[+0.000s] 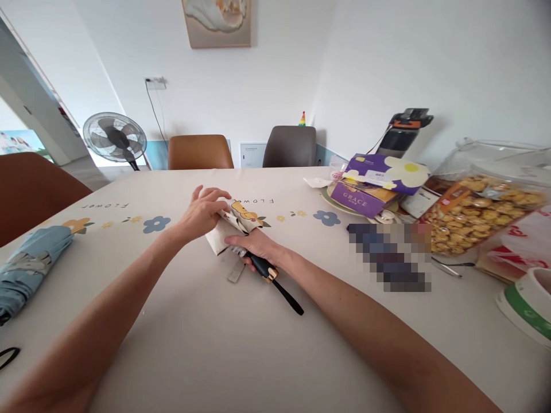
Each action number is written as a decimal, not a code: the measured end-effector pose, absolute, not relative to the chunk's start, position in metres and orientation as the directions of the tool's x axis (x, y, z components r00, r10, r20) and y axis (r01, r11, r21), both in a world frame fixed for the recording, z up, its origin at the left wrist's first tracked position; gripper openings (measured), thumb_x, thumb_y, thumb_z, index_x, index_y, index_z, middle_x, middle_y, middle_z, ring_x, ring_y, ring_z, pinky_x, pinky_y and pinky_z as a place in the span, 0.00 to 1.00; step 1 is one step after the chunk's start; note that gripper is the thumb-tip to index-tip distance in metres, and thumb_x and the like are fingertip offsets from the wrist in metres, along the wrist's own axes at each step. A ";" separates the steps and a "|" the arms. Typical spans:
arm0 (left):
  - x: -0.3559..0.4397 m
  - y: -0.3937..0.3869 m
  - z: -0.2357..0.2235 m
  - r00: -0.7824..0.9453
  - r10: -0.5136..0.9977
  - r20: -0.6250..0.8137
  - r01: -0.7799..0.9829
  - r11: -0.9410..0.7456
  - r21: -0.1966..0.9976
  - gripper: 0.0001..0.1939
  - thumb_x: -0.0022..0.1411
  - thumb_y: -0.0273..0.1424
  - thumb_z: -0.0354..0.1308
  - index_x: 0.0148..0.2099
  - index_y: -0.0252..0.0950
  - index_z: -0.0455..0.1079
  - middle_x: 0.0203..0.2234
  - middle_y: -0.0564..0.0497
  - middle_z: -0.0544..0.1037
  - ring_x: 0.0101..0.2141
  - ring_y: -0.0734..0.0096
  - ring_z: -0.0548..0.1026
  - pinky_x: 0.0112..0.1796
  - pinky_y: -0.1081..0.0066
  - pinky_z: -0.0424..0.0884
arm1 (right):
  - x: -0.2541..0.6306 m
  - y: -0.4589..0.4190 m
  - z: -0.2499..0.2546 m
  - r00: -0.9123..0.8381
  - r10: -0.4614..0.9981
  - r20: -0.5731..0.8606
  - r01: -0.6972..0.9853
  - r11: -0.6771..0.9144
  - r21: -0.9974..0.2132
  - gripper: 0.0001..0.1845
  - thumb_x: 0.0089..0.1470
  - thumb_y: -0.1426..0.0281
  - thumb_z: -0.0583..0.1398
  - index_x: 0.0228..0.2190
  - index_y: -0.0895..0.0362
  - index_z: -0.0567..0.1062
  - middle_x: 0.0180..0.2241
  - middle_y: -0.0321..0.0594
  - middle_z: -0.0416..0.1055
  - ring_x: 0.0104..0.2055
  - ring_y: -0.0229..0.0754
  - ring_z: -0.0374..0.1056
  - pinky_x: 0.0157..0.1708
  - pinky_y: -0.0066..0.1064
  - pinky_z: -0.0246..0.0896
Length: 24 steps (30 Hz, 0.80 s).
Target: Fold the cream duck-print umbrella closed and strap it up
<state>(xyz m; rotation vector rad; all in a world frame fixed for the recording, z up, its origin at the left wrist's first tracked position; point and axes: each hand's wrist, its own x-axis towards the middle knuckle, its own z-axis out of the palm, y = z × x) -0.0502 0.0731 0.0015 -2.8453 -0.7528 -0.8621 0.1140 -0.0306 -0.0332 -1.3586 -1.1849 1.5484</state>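
Note:
A folding umbrella with cream cartoon-print fabric [218, 237] lies across the middle of the table, between both hands. My right hand [260, 245] wraps around it just above the dark handle [263, 266]; a black wrist strap [289, 297] trails from the handle toward me. At the fabric's far left side, my left hand [204, 211] has curled fingers that pinch the cloth, with the fingertips partly hidden. A small pale tag or flap [235, 272] hangs below the umbrella. Over at the left edge rests a folded blue umbrella [37, 267].
Purple boxes [365, 198], a large clear snack container [482, 206] and a green-and-white tape roll [527, 307] crowd the table's right side. A pixelated dark patch [385, 258] sits before them. Chairs [200, 152] and a fan [115, 137] stand beyond the table.

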 end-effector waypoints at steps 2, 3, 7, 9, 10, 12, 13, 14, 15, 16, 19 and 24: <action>-0.047 0.069 0.005 0.728 0.413 0.548 0.434 -0.896 0.099 0.11 0.52 0.20 0.48 0.28 0.38 0.70 0.38 0.51 0.75 0.43 0.66 0.68 0.52 0.58 0.55 | 0.116 -0.029 -0.036 -0.182 0.940 -0.290 0.009 -0.293 -0.956 0.23 0.40 0.56 0.67 0.33 0.56 0.65 0.15 0.27 0.58 0.13 0.31 0.56 0.09 0.21 0.55; -0.047 0.069 0.006 0.720 0.421 0.552 0.419 -0.897 0.138 0.10 0.52 0.21 0.49 0.27 0.38 0.69 0.35 0.51 0.75 0.40 0.67 0.68 0.50 0.60 0.59 | 0.117 -0.028 -0.036 -0.202 0.937 -0.285 -0.014 -0.294 -0.956 0.23 0.40 0.56 0.67 0.32 0.56 0.65 0.16 0.27 0.59 0.14 0.31 0.56 0.09 0.21 0.55; -0.052 0.072 0.010 0.726 0.485 0.488 0.379 -0.874 0.304 0.09 0.50 0.23 0.49 0.24 0.37 0.68 0.28 0.50 0.73 0.36 0.67 0.68 0.42 0.67 0.65 | 0.123 -0.025 -0.035 -0.316 0.908 -0.275 -0.134 -0.329 -0.935 0.24 0.45 0.49 0.61 0.26 0.57 0.64 0.17 0.30 0.61 0.14 0.29 0.54 0.09 0.22 0.55; -0.054 0.073 0.012 0.764 0.491 0.418 0.376 -0.866 0.330 0.10 0.50 0.23 0.48 0.23 0.38 0.69 0.28 0.50 0.73 0.37 0.67 0.68 0.41 0.68 0.65 | 0.125 -0.025 -0.033 -0.367 0.891 -0.267 -0.185 -0.352 -0.917 0.29 0.48 0.42 0.52 0.26 0.58 0.65 0.17 0.31 0.61 0.13 0.30 0.54 0.08 0.23 0.54; -0.055 0.072 0.013 0.786 0.489 0.378 0.380 -0.865 0.329 0.11 0.50 0.23 0.48 0.23 0.38 0.70 0.28 0.50 0.73 0.37 0.67 0.68 0.42 0.68 0.65 | 0.125 -0.025 -0.032 -0.382 0.887 -0.260 -0.203 -0.355 -0.913 0.32 0.49 0.40 0.48 0.26 0.57 0.65 0.16 0.32 0.60 0.12 0.31 0.53 0.08 0.23 0.54; -0.055 0.070 0.015 0.823 0.482 0.301 0.393 -0.865 0.312 0.15 0.50 0.23 0.45 0.23 0.39 0.72 0.30 0.50 0.74 0.38 0.68 0.68 0.44 0.67 0.63 | 0.123 -0.025 -0.030 -0.381 0.883 -0.273 -0.201 -0.367 -0.908 0.35 0.49 0.37 0.43 0.26 0.57 0.65 0.14 0.31 0.59 0.11 0.32 0.53 0.08 0.24 0.54; -0.056 0.068 0.016 0.840 0.478 0.256 0.400 -0.865 0.303 0.17 0.50 0.22 0.44 0.24 0.40 0.73 0.30 0.51 0.74 0.38 0.68 0.68 0.45 0.66 0.62 | 0.122 -0.025 -0.030 -0.361 0.883 -0.298 -0.179 -0.380 -0.908 0.35 0.49 0.38 0.43 0.25 0.57 0.65 0.13 0.31 0.58 0.11 0.32 0.53 0.08 0.25 0.55; -0.056 0.068 0.017 0.854 0.479 0.201 0.410 -0.860 0.305 0.18 0.49 0.22 0.43 0.24 0.41 0.74 0.31 0.52 0.74 0.37 0.69 0.69 0.46 0.66 0.62 | 0.121 -0.025 -0.031 -0.327 0.886 -0.330 -0.149 -0.393 -0.907 0.34 0.49 0.38 0.44 0.24 0.57 0.64 0.12 0.31 0.57 0.11 0.33 0.53 0.08 0.25 0.55; -0.057 0.067 0.017 0.860 0.493 0.133 0.434 -0.843 0.319 0.19 0.48 0.22 0.43 0.26 0.42 0.75 0.32 0.53 0.75 0.37 0.69 0.69 0.46 0.67 0.62 | 0.119 -0.025 -0.031 -0.276 0.893 -0.356 -0.118 -0.399 -0.909 0.32 0.50 0.40 0.47 0.24 0.57 0.64 0.12 0.31 0.57 0.11 0.33 0.53 0.08 0.26 0.56; -0.058 0.067 0.018 0.851 0.523 0.053 0.478 -0.812 0.335 0.20 0.48 0.22 0.43 0.27 0.43 0.75 0.33 0.53 0.75 0.36 0.69 0.70 0.44 0.68 0.64 | 0.117 -0.025 -0.032 -0.218 0.903 -0.370 -0.089 -0.396 -0.914 0.29 0.50 0.42 0.51 0.24 0.57 0.63 0.12 0.31 0.57 0.11 0.33 0.54 0.08 0.27 0.56; -0.064 0.071 0.020 0.678 0.726 -0.115 0.728 -0.643 0.239 0.16 0.47 0.24 0.46 0.30 0.43 0.74 0.32 0.52 0.77 0.34 0.65 0.73 0.36 0.67 0.66 | 0.111 -0.027 -0.035 -0.067 0.937 -0.342 -0.001 -0.343 -0.939 0.23 0.49 0.50 0.58 0.26 0.57 0.63 0.12 0.31 0.58 0.12 0.35 0.56 0.09 0.28 0.58; -0.069 0.074 0.031 0.344 0.891 0.294 0.928 -0.372 0.040 0.14 0.50 0.24 0.46 0.32 0.40 0.73 0.33 0.48 0.77 0.38 0.57 0.74 0.41 0.60 0.64 | 0.100 -0.033 -0.034 -0.017 0.966 -0.259 0.284 -0.243 -0.927 0.21 0.49 0.52 0.58 0.33 0.58 0.64 0.16 0.33 0.62 0.13 0.37 0.59 0.12 0.29 0.58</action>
